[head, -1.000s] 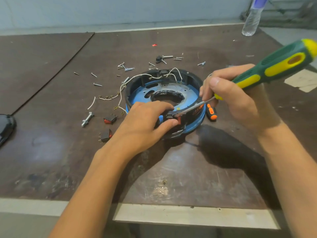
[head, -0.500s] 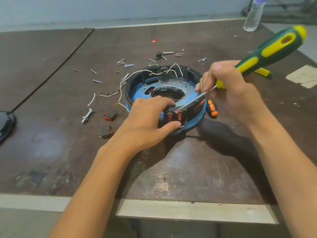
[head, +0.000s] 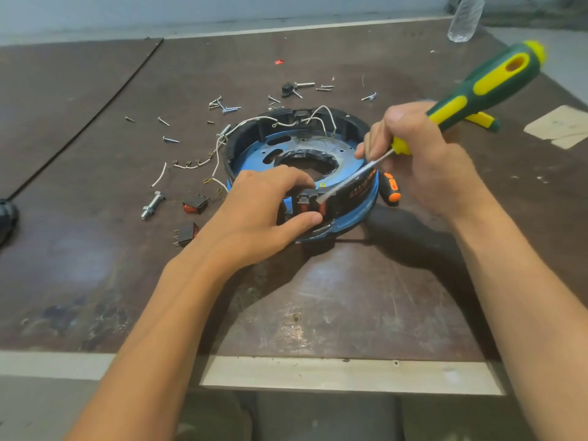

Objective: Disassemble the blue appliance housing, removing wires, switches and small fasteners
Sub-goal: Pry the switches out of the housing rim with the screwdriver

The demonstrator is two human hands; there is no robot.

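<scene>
The brown table [head: 350, 297] carries the blue housing [head: 254, 151], loose screws [head: 171, 140], two switches [head: 195, 203], a bolt [head: 152, 205].

- A dark brown counter [head: 318, 297], scuffed and scratched, with pale worn patches towards the near side.
- A thin dark seam [head: 95, 109] runs aslant across the counter's far left part.
- A pale edge strip [head: 318, 375] lines the near edge.
- A clear plastic bottle [head: 464, 20] stands at the far right, its top cut off by the frame.
- A small red scrap [head: 279, 62] lies far back, well apart from the bottle.
- A short screwdriver [head: 390, 189] with a black and orange handle lies flat.
- A second green and yellow tool [head: 482, 120] lies further back — only its handle end shows.
- A pale paper patch [head: 563, 125] sits at the right edge.
- A black object [head: 6, 218] at the left edge — mostly out of frame.
- A light wall [head: 191, 7] behind.
</scene>
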